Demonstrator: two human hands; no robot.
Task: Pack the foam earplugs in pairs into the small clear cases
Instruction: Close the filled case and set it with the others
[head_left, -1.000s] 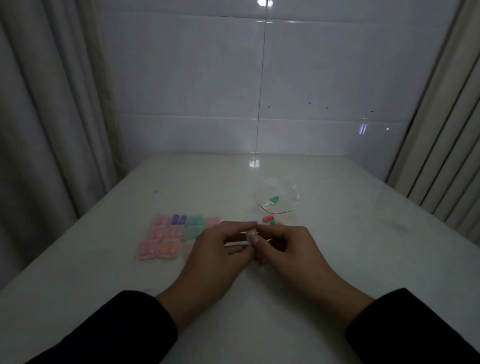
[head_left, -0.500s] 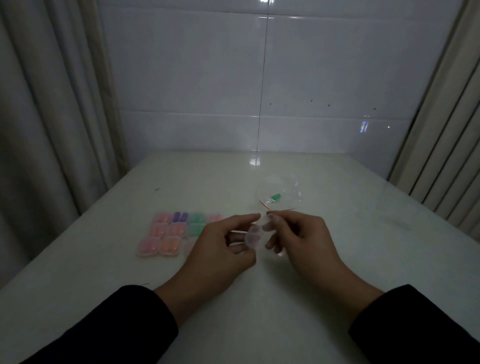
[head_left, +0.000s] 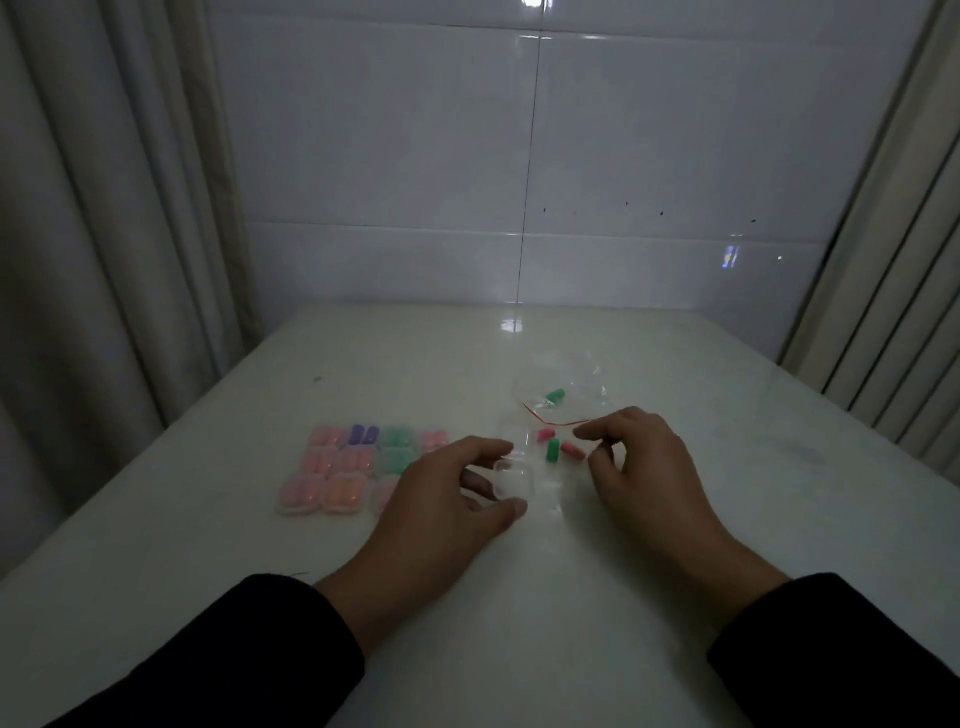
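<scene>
Here, the left hand (head_left: 447, 499) held a small clear case (head_left: 513, 480) between thumb and fingertips, just above the table (head_left: 675, 597), near the middle of its width. The right hand (head_left: 649, 467) hovered beside it, fingers loosely curled and grasping nothing that could be made out. Between the two hands lay three loose earplugs: a pink one (head_left: 545, 434), a green one (head_left: 552, 450) and a salmon one (head_left: 573, 450), close together. A fourth, another green earplug (head_left: 556, 397), rested in a clear plastic bag (head_left: 587, 389) with a red seal strip, toward the far edge. On the left side of the table sat a block of filled cases (head_left: 353, 470), roughly ten in three rows; the hand hid part of the block, so the count was uncertain. The earplugs would likely be light, soft and springy, best pinched gently at mid-length. The case seemed stiff, thin and slippery, best held by its side edges. Only the two green plugs appeared to match.
</scene>
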